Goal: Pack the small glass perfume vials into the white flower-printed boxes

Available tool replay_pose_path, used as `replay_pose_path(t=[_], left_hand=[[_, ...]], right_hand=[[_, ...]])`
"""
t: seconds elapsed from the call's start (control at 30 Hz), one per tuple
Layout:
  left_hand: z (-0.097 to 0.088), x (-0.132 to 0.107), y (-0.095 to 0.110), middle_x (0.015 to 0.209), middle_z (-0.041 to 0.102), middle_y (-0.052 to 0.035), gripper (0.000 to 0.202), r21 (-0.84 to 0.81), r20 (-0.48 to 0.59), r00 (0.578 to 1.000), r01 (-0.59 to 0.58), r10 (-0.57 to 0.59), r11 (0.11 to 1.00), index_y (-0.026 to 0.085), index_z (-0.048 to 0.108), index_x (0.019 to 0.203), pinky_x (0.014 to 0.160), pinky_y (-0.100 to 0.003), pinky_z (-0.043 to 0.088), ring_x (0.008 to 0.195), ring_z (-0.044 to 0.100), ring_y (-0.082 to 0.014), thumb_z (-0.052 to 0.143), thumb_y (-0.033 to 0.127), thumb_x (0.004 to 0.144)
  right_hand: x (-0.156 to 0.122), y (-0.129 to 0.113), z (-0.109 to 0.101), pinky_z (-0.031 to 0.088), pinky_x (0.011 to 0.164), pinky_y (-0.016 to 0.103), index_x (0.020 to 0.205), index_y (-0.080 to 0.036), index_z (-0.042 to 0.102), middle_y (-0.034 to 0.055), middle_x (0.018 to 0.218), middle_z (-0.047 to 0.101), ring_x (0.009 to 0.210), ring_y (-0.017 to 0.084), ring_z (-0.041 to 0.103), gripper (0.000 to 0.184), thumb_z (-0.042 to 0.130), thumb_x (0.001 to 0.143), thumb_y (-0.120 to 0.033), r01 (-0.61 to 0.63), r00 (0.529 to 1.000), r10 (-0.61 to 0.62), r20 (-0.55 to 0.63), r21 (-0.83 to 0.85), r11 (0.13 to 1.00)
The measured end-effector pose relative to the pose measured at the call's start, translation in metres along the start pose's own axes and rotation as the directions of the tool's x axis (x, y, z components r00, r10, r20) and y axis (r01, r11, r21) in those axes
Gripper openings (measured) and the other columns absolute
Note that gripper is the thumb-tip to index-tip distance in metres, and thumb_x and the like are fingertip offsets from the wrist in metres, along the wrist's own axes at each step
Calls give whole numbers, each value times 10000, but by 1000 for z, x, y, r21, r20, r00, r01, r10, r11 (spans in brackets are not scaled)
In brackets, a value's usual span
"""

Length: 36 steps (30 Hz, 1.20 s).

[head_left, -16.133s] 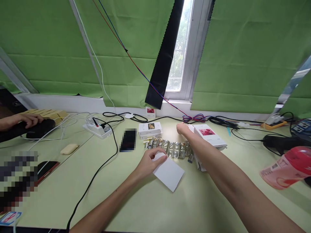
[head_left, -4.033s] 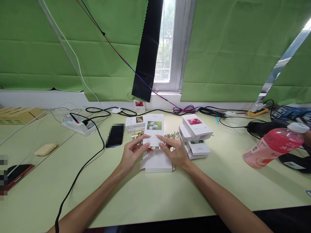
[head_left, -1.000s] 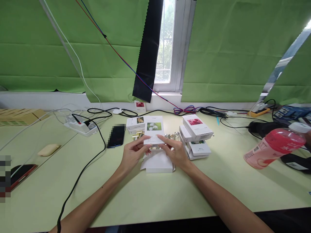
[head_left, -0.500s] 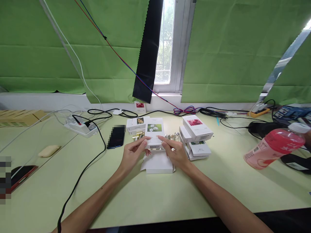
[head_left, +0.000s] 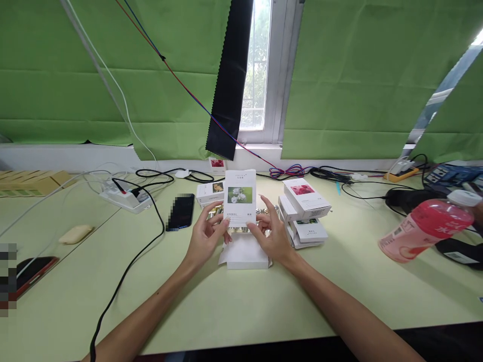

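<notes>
Both my hands hold a white carton [head_left: 240,197] with a flower picture upright above the table. My left hand [head_left: 206,241] pinches its lower left edge. My right hand [head_left: 270,236] grips its lower right edge, some fingers spread. Under the carton lies a flat white box piece [head_left: 243,254]. A row of small gold and silver bottles [head_left: 264,213] stands just behind my hands, partly hidden.
A stack of white cartons [head_left: 305,211] sits right of my hands, another carton [head_left: 209,192] behind left. A dark phone [head_left: 180,211], a power strip [head_left: 123,196] with cables, a pink bottle [head_left: 424,231] at right, a red phone [head_left: 28,269] at left.
The carton has been raised and tipped upright, its picture face now toward me; half a second ago it leaned lower with its barcode end showing.
</notes>
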<state>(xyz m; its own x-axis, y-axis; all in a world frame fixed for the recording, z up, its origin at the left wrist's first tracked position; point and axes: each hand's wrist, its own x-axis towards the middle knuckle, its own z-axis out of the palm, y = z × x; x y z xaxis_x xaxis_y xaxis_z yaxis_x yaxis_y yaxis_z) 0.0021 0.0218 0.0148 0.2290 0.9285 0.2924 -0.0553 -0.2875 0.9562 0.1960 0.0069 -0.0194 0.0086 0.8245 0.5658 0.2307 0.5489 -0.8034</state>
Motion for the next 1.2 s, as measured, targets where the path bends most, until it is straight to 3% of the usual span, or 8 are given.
replay_pose_path(t=[0.2, 0.33, 0.43, 0.5, 0.6, 0.77, 0.9, 1.2], left_hand=[[-1, -1, -7, 1208, 701, -131, 598, 42, 3, 1000, -16, 16, 999, 227, 459, 1330, 556, -272, 553, 522, 606, -84, 740, 432, 843], [0, -5, -10, 1230, 694, -119, 576, 192, 28, 997, -70, 66, 979, 229, 518, 1335, 583, -280, 548, 549, 586, -86, 745, 404, 835], [-1, -5, -10, 1110, 726, -84, 551, 310, 75, 994, -94, 74, 946, 225, 558, 1326, 554, -264, 506, 533, 538, -87, 738, 396, 834], [-3, -5, -9, 917, 733, -40, 535, 398, 115, 992, -90, 48, 913, 212, 591, 1301, 490, -237, 431, 489, 485, -87, 740, 407, 826], [-4, -3, -9, 752, 707, -14, 476, 564, 245, 968, -181, 46, 806, 204, 684, 1217, 470, -232, 380, 481, 485, -109, 753, 434, 807], [-4, -4, -16, 1259, 711, -106, 477, 634, 485, 867, -435, 110, 639, 257, 725, 1198, 721, -321, 554, 914, 716, -261, 782, 471, 775], [-8, -3, -18, 1272, 703, -128, 532, 661, 511, 846, -498, 149, 561, 241, 713, 1204, 881, -399, 560, 1086, 697, -322, 796, 511, 754], [-7, -7, -14, 1397, 621, -100, 739, 708, 577, 815, -535, 60, 462, 293, 631, 1316, 915, -499, 559, 1253, 587, -378, 843, 580, 669]], right_hand=[[0, -1, 1, 507, 575, 230, 1534, -195, 309, 56, 1009, 753, 618, 104, 585, 686, 614, 934, -327, 2, 1000, -2, -23, -20, 1000], [0, -1, 0, 540, 585, 238, 1490, -184, 382, 80, 1030, 737, 692, 132, 664, 603, 589, 953, -364, -11, 997, 7, -76, -50, 999], [1, -3, -2, 535, 553, 234, 1404, -186, 474, 73, 1001, 722, 692, 142, 687, 506, 592, 947, -369, 6, 994, -12, -107, -56, 998], [0, -5, -3, 524, 527, 232, 1319, -190, 542, 52, 931, 711, 656, 138, 674, 413, 587, 951, -370, 31, 989, -41, -141, -69, 997], [0, -6, -4, 526, 511, 239, 1215, -193, 607, 47, 894, 700, 639, 138, 653, 318, 569, 968, -390, 50, 976, -70, -208, -103, 993], [-1, -4, -4, 545, 527, 244, 1222, -206, 607, 73, 1003, 701, 718, 154, 670, 321, 535, 991, -417, 22, 961, -53, -271, -113, 993], [0, -3, -4, 535, 530, 240, 1234, -204, 598, 72, 1012, 694, 715, 145, 664, 318, 514, 1007, -409, 13, 962, -38, -271, -92, 996], [-2, -2, -3, 528, 517, 240, 1229, -218, 580, 66, 1053, 685, 702, 135, 654, 289, 511, 1011, -395, 26, 965, -42, -261, -62, 998]])
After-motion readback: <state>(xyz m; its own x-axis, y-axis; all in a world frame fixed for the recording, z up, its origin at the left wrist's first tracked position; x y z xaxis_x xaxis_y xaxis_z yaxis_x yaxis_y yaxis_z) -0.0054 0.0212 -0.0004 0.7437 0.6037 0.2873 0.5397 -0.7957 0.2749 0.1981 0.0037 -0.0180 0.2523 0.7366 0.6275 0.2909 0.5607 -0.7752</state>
